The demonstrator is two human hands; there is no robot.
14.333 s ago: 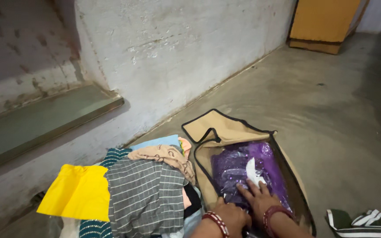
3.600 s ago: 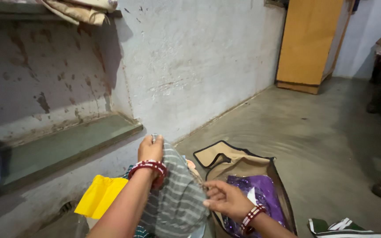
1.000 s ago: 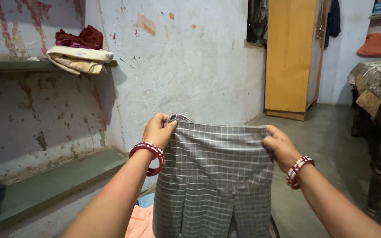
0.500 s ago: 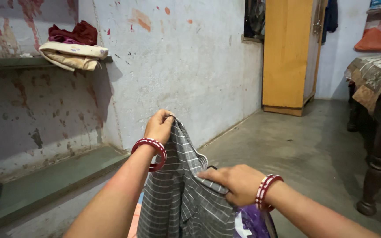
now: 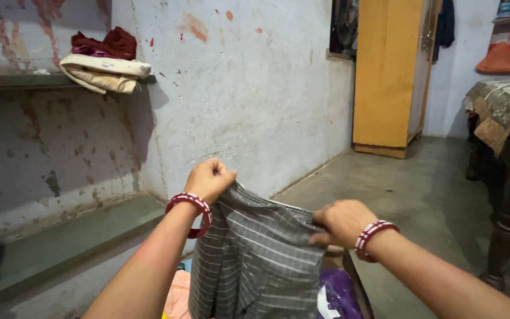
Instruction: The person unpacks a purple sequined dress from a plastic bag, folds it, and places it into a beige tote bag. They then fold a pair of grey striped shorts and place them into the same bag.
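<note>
Grey checked cloth garment (image 5: 255, 260) at lower centre of the frame, hanging in soft folds between two hands. Left hand (image 5: 209, 179) at centre left, fingers closed tight on the upper edge of the fabric, red and white bangles (image 5: 189, 208) round the wrist. Right hand (image 5: 342, 222) just right of centre, fingers pinched shut on the other end of that same edge, lower than the left. Light and limp by the look of it, no stiffness, likely to sag and slide wherever unsupported; best gripped along the top hem or at the corners, as now. Below, at the bottom edge, a peach cloth (image 5: 178, 295) and a purple packet in clear wrap (image 5: 337, 292). Farther off, grey concrete floor (image 5: 408, 183), stained white wall (image 5: 249, 94), folded cloths on a shelf (image 5: 104, 62) at upper left, yellow wooden cupboard (image 5: 388, 74) at upper right, dark covered table (image 5: 503, 112) at far right.
</note>
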